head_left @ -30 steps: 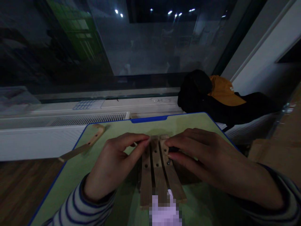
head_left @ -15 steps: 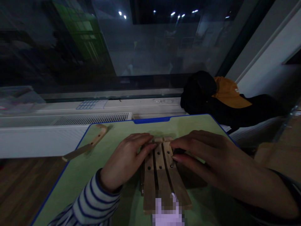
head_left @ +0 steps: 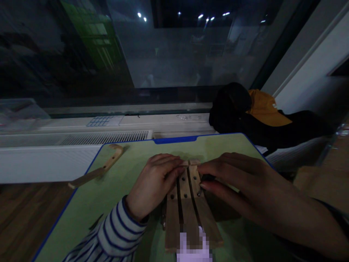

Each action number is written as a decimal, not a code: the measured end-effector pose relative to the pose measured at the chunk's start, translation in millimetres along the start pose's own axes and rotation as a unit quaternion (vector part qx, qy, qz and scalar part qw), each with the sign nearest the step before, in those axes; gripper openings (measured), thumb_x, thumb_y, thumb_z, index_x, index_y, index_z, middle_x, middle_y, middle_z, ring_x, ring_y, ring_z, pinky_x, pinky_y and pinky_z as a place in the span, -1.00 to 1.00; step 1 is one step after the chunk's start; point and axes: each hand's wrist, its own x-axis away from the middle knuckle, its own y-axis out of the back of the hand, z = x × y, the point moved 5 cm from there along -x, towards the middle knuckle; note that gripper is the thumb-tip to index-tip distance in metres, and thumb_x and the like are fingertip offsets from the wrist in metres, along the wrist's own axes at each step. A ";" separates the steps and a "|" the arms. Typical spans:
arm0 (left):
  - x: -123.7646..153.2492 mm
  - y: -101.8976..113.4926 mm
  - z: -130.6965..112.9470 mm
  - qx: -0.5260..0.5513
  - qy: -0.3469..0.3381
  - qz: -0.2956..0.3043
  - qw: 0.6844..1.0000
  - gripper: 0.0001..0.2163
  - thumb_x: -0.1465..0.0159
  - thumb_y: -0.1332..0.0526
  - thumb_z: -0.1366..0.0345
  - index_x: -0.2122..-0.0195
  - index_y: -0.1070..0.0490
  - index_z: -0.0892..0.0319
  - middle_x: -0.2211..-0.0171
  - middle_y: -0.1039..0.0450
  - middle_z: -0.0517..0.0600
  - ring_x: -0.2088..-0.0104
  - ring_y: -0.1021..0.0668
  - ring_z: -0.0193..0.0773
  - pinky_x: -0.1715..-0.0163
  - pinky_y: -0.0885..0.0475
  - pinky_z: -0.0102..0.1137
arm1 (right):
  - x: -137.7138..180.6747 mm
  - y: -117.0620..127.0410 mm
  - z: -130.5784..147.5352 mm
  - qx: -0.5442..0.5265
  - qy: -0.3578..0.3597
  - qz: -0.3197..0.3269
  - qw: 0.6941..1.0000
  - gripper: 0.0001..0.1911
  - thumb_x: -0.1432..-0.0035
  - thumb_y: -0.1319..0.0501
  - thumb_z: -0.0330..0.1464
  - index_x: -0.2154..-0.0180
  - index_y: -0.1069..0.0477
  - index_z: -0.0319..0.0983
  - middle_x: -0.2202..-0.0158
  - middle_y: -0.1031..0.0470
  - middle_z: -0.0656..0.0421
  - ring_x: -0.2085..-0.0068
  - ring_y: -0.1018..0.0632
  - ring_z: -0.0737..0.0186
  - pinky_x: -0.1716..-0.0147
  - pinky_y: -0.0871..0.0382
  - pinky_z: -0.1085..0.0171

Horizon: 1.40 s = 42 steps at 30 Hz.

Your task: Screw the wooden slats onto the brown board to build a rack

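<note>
Three pale wooden slats point(head_left: 188, 211) with drilled holes lie side by side, their long ends toward me. My left hand point(head_left: 156, 182) is closed over the far end of the left slat, thumb and fingers on the wood. Over the right slat, my right hand point(head_left: 231, 182) pinches a small black thing point(head_left: 208, 177), mostly hidden by the fingers; its kind is unclear. Just below the fingertips, a small metal piece point(head_left: 199, 193) shows at the near hole of that slat. Dark parts beneath the slats are hard to make out.
A bent wooden piece point(head_left: 105, 167) with holes lies at the left, overhanging the green table's point(head_left: 218, 143) blue edge. Behind are a radiator point(head_left: 109, 137), a windowsill and a dark window. An orange cap point(head_left: 268, 107) and black items sit at the back right.
My left hand has shifted slightly right, further over the slats, and its sleeve moved with it. My right hand keeps nearly the same place, still pinching the black thing.
</note>
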 end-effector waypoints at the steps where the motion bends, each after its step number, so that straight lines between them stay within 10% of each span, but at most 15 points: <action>1: 0.7 2.4 -2.9 -0.003 -0.006 -0.008 1.000 -0.85 -0.26 -0.17 0.36 0.20 -0.51 0.19 0.16 -0.54 0.04 0.11 -0.51 -0.16 0.06 -0.38 -0.22 | -0.4 0.0 0.1 -0.001 -0.001 0.002 1.000 -0.82 -0.26 -0.06 -0.33 0.13 -0.34 -0.19 0.24 -0.49 0.20 0.24 -0.49 0.30 0.22 -0.34 0.27; 6: 4.3 18.2 -21.9 0.069 -0.017 -0.058 0.996 -0.88 -0.23 -0.19 0.43 0.24 -0.49 0.18 0.25 -0.53 -0.02 0.21 -0.51 -0.29 0.19 -0.41 -0.41 | -3.0 -0.4 -0.6 -0.002 0.002 0.002 1.000 -0.79 -0.26 -0.05 -0.33 0.08 -0.32 -0.18 0.23 -0.50 0.20 0.22 -0.50 0.31 0.21 -0.34 0.27; 14: 10.0 -9.0 -34.8 0.152 0.089 0.130 0.976 -0.85 -0.16 -0.25 0.43 0.25 -0.48 0.09 0.32 -0.53 -0.12 0.29 -0.54 -0.29 0.27 -0.40 -0.42 | -2.2 -0.4 -1.2 -0.013 0.003 -0.005 1.000 -0.74 -0.25 -0.08 -0.34 0.02 -0.30 -0.17 0.18 -0.50 0.22 0.18 -0.49 0.34 0.18 -0.35 0.31; 42: 10.9 -12.5 -39.1 0.189 0.074 0.036 0.979 -0.94 -0.19 -0.23 0.36 0.33 -0.49 0.18 0.49 -0.50 -0.10 0.46 -0.51 -0.35 0.42 -0.36 -0.46 | -1.6 2.8 2.4 -0.033 0.005 0.004 0.999 -0.72 -0.25 -0.07 -0.37 0.00 -0.32 -0.18 0.13 -0.50 0.20 0.13 -0.48 0.38 0.18 -0.35 0.38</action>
